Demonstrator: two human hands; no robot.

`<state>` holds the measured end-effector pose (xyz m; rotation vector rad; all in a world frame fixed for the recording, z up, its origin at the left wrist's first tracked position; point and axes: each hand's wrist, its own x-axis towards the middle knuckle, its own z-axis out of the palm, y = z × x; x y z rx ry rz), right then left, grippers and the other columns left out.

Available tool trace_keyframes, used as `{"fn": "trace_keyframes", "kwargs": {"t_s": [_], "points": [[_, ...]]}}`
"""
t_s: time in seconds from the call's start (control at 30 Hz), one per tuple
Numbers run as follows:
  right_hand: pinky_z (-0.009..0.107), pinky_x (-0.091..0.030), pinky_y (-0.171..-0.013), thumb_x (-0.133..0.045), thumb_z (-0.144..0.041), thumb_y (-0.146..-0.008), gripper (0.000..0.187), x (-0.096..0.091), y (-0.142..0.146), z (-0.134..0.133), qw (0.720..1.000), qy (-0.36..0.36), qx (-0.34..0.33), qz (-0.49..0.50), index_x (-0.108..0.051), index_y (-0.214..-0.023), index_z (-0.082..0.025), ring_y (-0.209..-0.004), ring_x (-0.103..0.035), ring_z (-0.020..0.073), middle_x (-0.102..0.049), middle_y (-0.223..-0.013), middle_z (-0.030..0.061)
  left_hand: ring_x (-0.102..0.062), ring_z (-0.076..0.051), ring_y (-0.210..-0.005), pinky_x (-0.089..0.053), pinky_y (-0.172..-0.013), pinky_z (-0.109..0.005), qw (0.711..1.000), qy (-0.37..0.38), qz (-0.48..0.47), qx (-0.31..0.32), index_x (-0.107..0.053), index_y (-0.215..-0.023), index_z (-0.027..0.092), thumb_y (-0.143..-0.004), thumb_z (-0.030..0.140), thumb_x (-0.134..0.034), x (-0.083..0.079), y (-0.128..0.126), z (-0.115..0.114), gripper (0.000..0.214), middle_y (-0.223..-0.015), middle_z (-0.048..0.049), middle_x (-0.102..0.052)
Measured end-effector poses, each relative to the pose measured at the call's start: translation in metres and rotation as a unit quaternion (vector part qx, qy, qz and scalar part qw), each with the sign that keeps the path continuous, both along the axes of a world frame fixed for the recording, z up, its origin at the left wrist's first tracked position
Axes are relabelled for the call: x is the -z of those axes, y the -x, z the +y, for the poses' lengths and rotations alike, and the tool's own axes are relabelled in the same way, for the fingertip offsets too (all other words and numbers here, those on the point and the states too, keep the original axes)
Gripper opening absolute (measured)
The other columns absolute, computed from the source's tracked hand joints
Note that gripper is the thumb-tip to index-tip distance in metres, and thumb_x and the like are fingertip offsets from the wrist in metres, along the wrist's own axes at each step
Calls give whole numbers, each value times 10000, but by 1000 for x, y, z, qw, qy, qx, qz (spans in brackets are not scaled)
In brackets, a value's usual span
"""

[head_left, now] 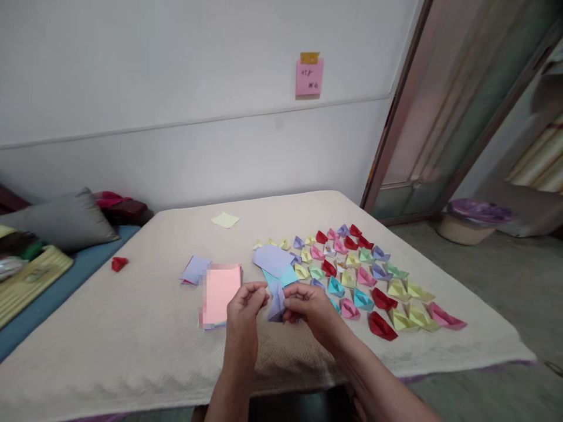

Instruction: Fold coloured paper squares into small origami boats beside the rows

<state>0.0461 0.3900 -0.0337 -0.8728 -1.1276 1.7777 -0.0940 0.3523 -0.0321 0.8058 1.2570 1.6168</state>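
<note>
A purple piece of folded paper (pixel 277 303) is held up over the near part of the covered table. My right hand (pixel 310 302) pinches its right side between thumb and fingers. On the other side, the fingers of my left hand (pixel 247 303) are closed at the paper's upper left edge; the exact grip is small to make out. Just behind the hands lie a flat purple sheet (pixel 273 259) and a light blue sheet (pixel 289 275). A stack of pink paper (pixel 223 293), partly pixelated, sits left of my left hand.
Rows of coloured paper boats (pixel 349 278) cover the right part of the table (pixel 145 351). Purple sheets (pixel 196 270), a pale yellow sheet (pixel 226 220) and a red folded paper (pixel 118 264) lie farther left. A grey cushion (pixel 65 220) is at far left, a lined bin (pixel 472 223) at right.
</note>
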Motion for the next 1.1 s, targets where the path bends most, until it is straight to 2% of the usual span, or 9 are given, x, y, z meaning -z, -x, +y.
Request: {"fn": "trace_keyframes", "kwargs": {"t_s": [0.13,0.3,0.43,0.6,0.9,1.1], "points": [[190,-387,-461,-709,-225,-629,172,2,-4,3,999,21,-28,28,-649,-747,-116,-425,-557,95,-658,-487,13,-531,-110,-707,-406,-664,-215,998,-28,-34,32,-651,-821,154,-726,210,-687,2,-4,-1,116,-768,0,-618],[183,-382,-443,-724,-208,-626,159,4,-5,2,997,33,-56,41,-663,-740,-115,-422,-572,97,-661,-506,16,-475,-84,-597,-375,-560,-192,995,-20,-78,61,-648,-809,145,-800,253,-620,-1,-8,-4,112,-655,22,-566],[183,-385,-430,-733,-205,-620,153,4,-5,2,996,36,-65,42,-667,-722,-113,-408,-567,98,-654,-495,13,-489,-85,-565,-378,-528,-195,992,-21,-93,87,-636,-812,139,-798,232,-619,-5,-9,-6,95,-637,18,-583],[181,-386,-418,-740,-198,-607,147,4,-4,3,997,35,-60,36,-667,-705,-116,-394,-560,96,-646,-477,5,-517,-80,-567,-395,-537,-190,992,-23,-88,84,-636,-831,152,-766,166,-640,-7,-9,-6,67,-657,25,-614],[177,-387,-399,-759,-187,-584,157,6,-3,2,994,59,-74,52,-666,-686,-111,-376,-554,95,-634,-468,6,-539,-90,-646,-411,-587,-200,996,-37,-55,66,-641,-859,165,-736,178,-692,-1,-6,-6,134,-755,12,-643],[171,-390,-388,-779,-173,-581,170,9,-3,3,989,79,-89,87,-672,-696,-109,-367,-544,85,-625,-477,-2,-556,-92,-625,-419,-572,-206,990,-36,-114,80,-638,-825,161,-739,163,-680,-6,-8,-8,96,-758,3,-645]]}}
